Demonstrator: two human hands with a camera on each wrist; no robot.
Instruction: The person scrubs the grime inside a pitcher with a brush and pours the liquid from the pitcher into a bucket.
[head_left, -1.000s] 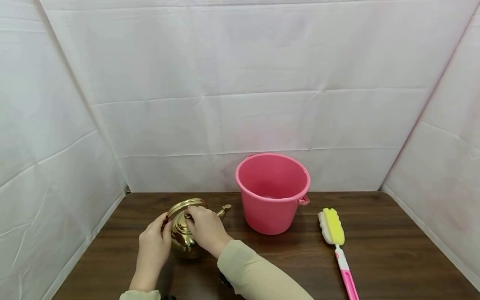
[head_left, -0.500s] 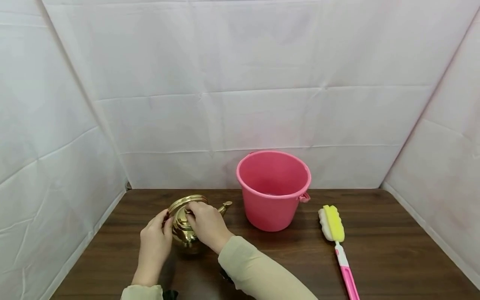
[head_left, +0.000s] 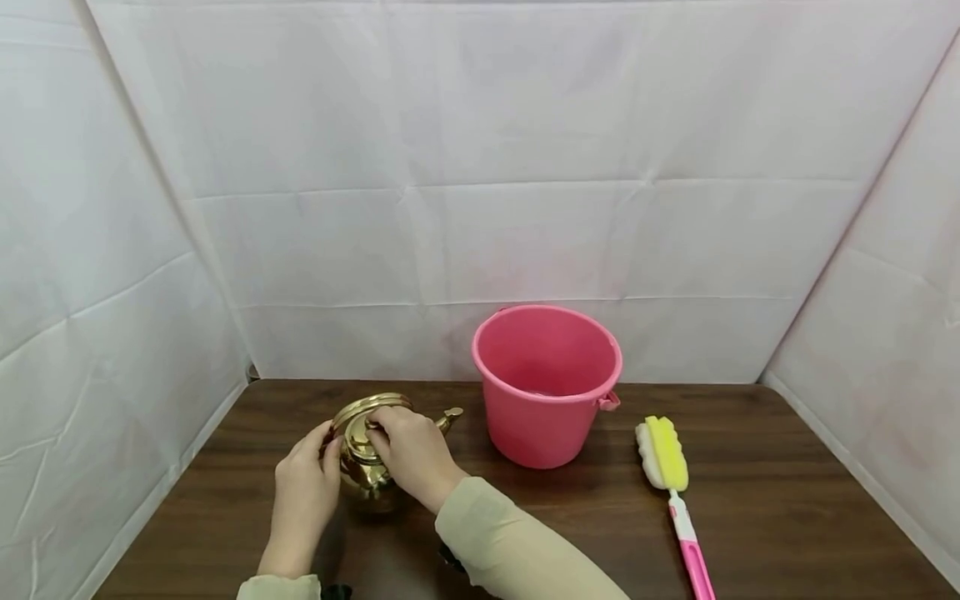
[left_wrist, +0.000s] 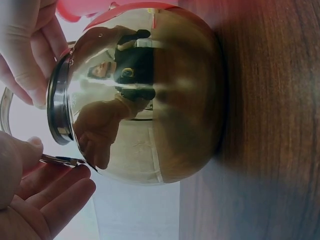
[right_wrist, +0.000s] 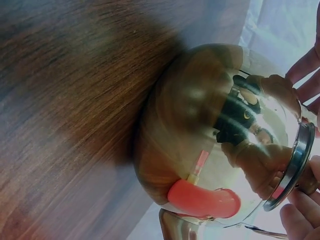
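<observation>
A shiny gold teapot (head_left: 369,493) stands on the table at the left, its spout (head_left: 450,419) pointing right. My left hand (head_left: 303,492) grips the left end of its arched handle (head_left: 371,403) between thumb and fingers. My right hand (head_left: 415,457) reaches in from the right and pinches the knob on the lid (head_left: 362,440). In the left wrist view, the rim of the lid (left_wrist: 59,102) sits at the mouth of the rounded body (left_wrist: 150,115). The right wrist view shows the same body (right_wrist: 200,125) from the other side, with my right fingers (right_wrist: 300,215) close over the lid.
To the right of the teapot stands a pink bucket (head_left: 543,425). Farther right lies a sponge brush (head_left: 667,454) with a yellow and white head and a pink and white handle. White cloth (head_left: 525,233) walls in the back and sides of the dark wooden table (head_left: 795,500).
Both hands keep their holds on the handle and the lid knob. Only slight hand movement shows, along with a small shift of the head view.
</observation>
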